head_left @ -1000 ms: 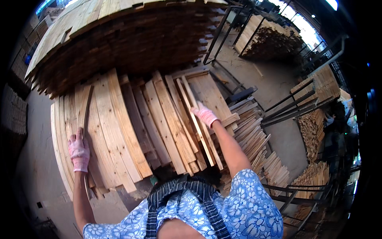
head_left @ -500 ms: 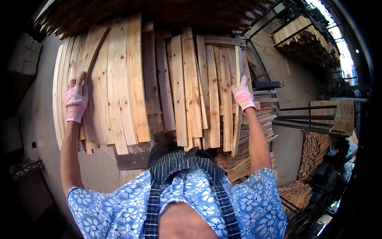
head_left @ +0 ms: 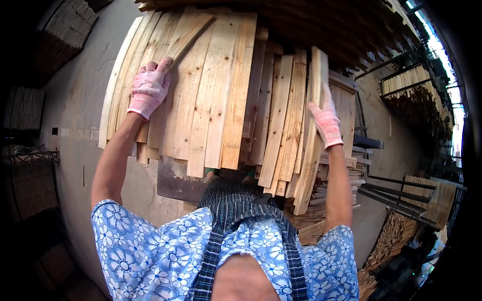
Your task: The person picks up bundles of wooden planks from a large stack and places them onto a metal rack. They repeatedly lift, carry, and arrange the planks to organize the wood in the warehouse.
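My left hand (head_left: 150, 89), in a pink and white knitted glove, grips the near part of a slanted wooden plank (head_left: 192, 36) on top of the left group of pale planks (head_left: 216, 95). Its thumb is hidden. My right hand (head_left: 325, 120), gloved alike, is closed round the right edge of a long plank (head_left: 310, 150) that stands tilted on its side, with its fingertips hidden. Left of that plank, several narrower planks (head_left: 281, 118) lie close together, partly overlapping with uneven near ends.
A dark stack of timber (head_left: 321, 30) overhangs the far side. Below my right forearm lie loose thin strips (head_left: 336, 186). Black metal bars (head_left: 396, 198) stick out at right, beside more stacked wood (head_left: 391, 236). Other stacks (head_left: 70, 22) stand on the floor at far left.
My right hand has moved the tilted plank leftward relative to the pile, bunching the narrower planks and uncovering wood on its right. My left hand keeps its hold. The whole view has shifted.
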Demonstrator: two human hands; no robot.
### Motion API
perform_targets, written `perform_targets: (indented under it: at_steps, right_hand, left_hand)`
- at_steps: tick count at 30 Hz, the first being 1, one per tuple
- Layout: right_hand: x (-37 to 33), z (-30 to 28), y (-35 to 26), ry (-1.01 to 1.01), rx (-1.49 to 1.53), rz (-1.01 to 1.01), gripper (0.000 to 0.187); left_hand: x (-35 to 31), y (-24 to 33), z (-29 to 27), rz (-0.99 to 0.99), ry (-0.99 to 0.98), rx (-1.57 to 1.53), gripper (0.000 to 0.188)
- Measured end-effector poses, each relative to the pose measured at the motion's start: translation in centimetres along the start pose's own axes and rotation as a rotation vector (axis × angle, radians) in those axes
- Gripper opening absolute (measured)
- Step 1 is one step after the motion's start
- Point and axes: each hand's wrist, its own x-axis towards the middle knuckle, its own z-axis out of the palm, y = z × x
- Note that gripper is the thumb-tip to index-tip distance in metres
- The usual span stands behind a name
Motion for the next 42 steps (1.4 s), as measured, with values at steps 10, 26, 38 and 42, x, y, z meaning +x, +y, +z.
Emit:
perform_targets:
  at_steps: [10,26,38,42]
  right_hand:
    - [8.8,14.9,-14.5,0.0,-0.359,0.145,0.071]
    - [2.7,9.0,-8.6,-0.026,0.595,0.307,0.075]
    - [0.1,13.4,-2.1,0.035,0.514,-0.061,0.054]
    - [0.1,4.3,1.5,0.287,-0.446,0.064,0.073]
  left_hand:
    - [0.3,0.6,-1.2,-0.091,-0.088,-0.152,0.043]
    - [-4.9,-29.7,-2.0,-0.685,-0.031,-0.919,0.048]
    - [-2.1,-29.2,8.2,-0.656,-0.152,-1.131,0.046]
    - [-3.5,-26.9,2.1,-0.648,-0.001,-1.133,0.047]
